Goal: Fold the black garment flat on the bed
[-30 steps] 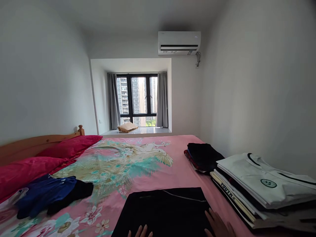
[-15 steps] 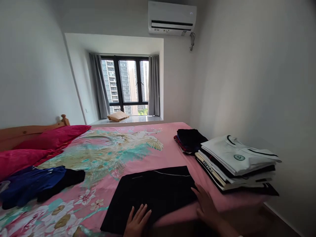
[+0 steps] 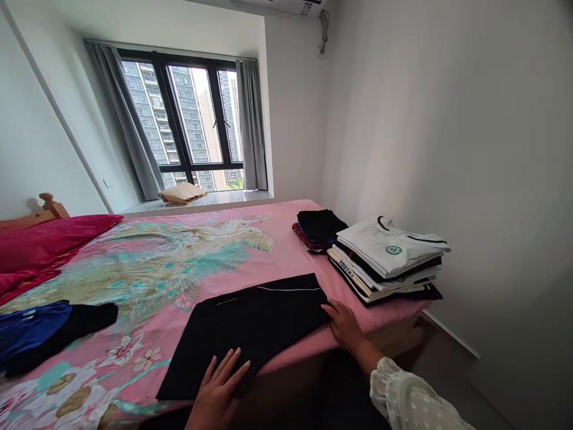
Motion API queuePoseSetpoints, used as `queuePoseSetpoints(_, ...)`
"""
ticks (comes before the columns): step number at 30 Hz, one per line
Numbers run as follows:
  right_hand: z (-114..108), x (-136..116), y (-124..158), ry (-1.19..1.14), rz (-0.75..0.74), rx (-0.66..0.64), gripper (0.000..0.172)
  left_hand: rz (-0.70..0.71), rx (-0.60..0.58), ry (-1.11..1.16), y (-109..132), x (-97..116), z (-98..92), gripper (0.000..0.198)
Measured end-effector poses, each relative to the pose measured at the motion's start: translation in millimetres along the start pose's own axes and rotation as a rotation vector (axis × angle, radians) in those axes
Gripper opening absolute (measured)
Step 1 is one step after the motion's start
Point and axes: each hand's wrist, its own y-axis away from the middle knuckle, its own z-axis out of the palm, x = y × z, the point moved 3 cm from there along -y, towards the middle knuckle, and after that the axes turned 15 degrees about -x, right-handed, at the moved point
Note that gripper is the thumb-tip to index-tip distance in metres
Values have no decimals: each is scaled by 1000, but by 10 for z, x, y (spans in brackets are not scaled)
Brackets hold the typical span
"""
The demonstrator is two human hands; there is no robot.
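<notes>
A pair of black shorts (image 3: 250,322), folded in half, lies flat near the front edge of the bed. A thin pale line runs along its far right side, and a short slit that looks like a pocket shows at the far left. My left hand (image 3: 218,385) rests palm down on the near edge of the shorts, fingers spread. At the right end of the shorts is my right hand (image 3: 345,325), its fingers stretched over the cloth edge; its thumb is hard to make out.
A tall stack of folded shirts (image 3: 389,257), white on top, stands on the bed's right corner. Behind it sits a smaller pile of dark folded clothes (image 3: 320,227). Blue and black clothes (image 3: 58,328) lie loose at left, near red pillows (image 3: 49,245). The patterned bedsheet (image 3: 286,233) reaches the window ledge.
The view has tilted down and turned right. My right hand has shifted slightly at the right end of the shorts, its fingers closer together; more of its sleeve shows. The shorts stay flat.
</notes>
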Motion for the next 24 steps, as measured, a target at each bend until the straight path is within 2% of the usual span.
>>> queuePoseSetpoints(3,37,19,40,-45,17,22,54,-70,-28,112,24,-21,-77,47)
queuePoseSetpoints(6,27,22,42,-124,6,14,55,-222,-24,293,-182,61,-255,32)
queuePoseSetpoints(8,0,30,17,-191,21,19,49,-218,-34,413,-436,238,-404,35)
queuePoseSetpoints(10,-25,32,-22,-226,66,39,42,-134,-84,502,-730,492,-519,36)
queuePoseSetpoints(12,-34,13,-58,-217,116,62,42,-39,-144,514,-1021,770,-562,34)
queuePoseSetpoints(15,-11,-52,-65,-185,155,82,39,42,-170,462,-1413,1129,-494,37)
queuePoseSetpoints(18,39,-106,-25,-153,150,76,37,33,-152,454,-1708,1340,-358,45)
queuePoseSetpoints(21,92,-101,5,-95,134,65,39,-35,-131,443,-1804,1364,-253,46)
queuePoseSetpoints(24,131,-77,11,-22,113,73,39,-106,-133,421,-1631,1205,-193,54)
